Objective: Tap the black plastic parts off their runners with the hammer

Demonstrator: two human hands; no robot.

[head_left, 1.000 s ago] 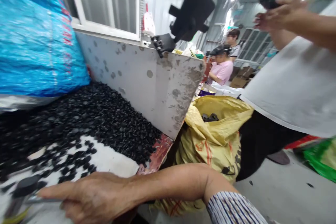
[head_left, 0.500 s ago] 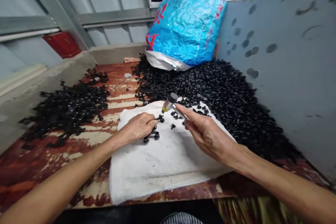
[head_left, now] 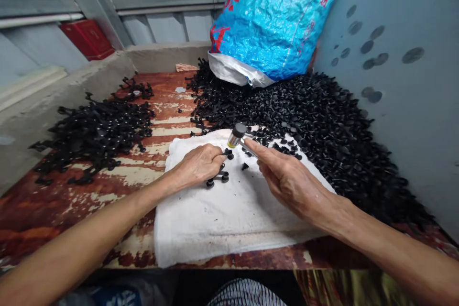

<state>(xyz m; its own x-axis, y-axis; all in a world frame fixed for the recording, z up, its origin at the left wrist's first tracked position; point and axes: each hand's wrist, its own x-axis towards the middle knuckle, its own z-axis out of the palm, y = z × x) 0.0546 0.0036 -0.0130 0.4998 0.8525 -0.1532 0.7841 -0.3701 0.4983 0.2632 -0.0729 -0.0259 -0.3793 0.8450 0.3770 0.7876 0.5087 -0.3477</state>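
Observation:
My left hand (head_left: pixel 205 163) is closed on a black plastic sprue (head_left: pixel 223 175) with round button-like ends, part of it hidden under my fingers. My right hand (head_left: pixel 292 178) grips a small hammer (head_left: pixel 237 134) by its metal handle, forefinger stretched along it. The hammer has a black face on top and a yellow ring near its lower end. That lower end is just above the sprue tip at my left fingers; whether they touch I cannot tell. Both hands are over a folded white cloth (head_left: pixel 215 229), where a loose black piece (head_left: pixel 245 166) lies between them.
A large heap of small black pieces (head_left: pixel 308 119) covers the table's right and back. Beneath a blue sack (head_left: pixel 272 24) the heap continues. More black sprues (head_left: pixel 103 131) are piled at left on the worn red table (head_left: pixel 129 210). Walls close in the back and right.
My view has tilted, so everything sits higher and further right. The hammer head has come slightly closer to the sprue tip. Both hands keep their grips.

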